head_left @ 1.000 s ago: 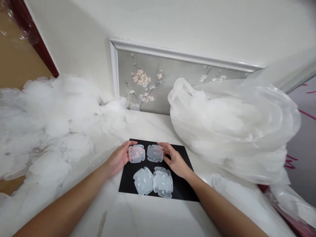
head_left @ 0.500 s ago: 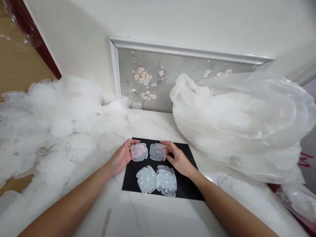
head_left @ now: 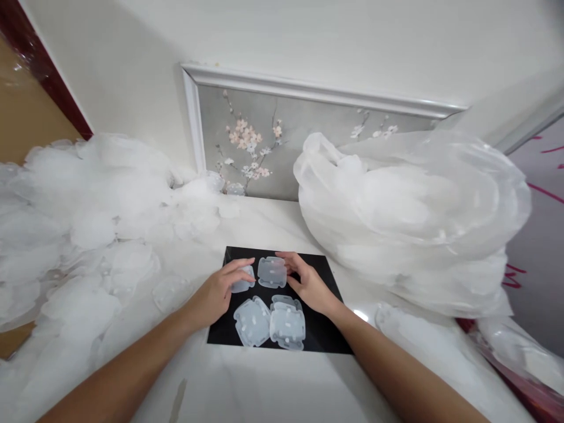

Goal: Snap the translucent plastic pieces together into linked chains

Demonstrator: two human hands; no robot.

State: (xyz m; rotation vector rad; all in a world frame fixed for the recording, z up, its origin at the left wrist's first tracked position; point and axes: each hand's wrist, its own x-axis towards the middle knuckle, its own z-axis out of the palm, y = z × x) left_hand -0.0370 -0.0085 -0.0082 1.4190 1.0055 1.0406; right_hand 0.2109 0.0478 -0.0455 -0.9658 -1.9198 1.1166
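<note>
My left hand (head_left: 221,292) reaches palm-down over a translucent plastic lid (head_left: 243,279) on the upper left of a black board (head_left: 319,305). Its fingers are stretched and apart, hiding part of this lid. My right hand (head_left: 307,282) grips the right edge of a second translucent lid (head_left: 272,272), a rounded square with side tabs. Some of its fingers show faintly through the plastic. Nearer to me on the board lie more such lids, a tilted left group (head_left: 252,321) and an overlapping right group (head_left: 288,322), the two touching.
A large heap of translucent lids (head_left: 101,200) spreads over the left of the white marbled table (head_left: 238,382). A bulging clear plastic bag (head_left: 396,229) stands at the back right. Behind is a framed floral panel (head_left: 251,141). More plastic pieces (head_left: 414,346) lie on the right.
My left hand has turned from holding the left lid by its edge to lying over it, fingers extended. My right hand keeps its place at the right lid. The view has shifted slightly.
</note>
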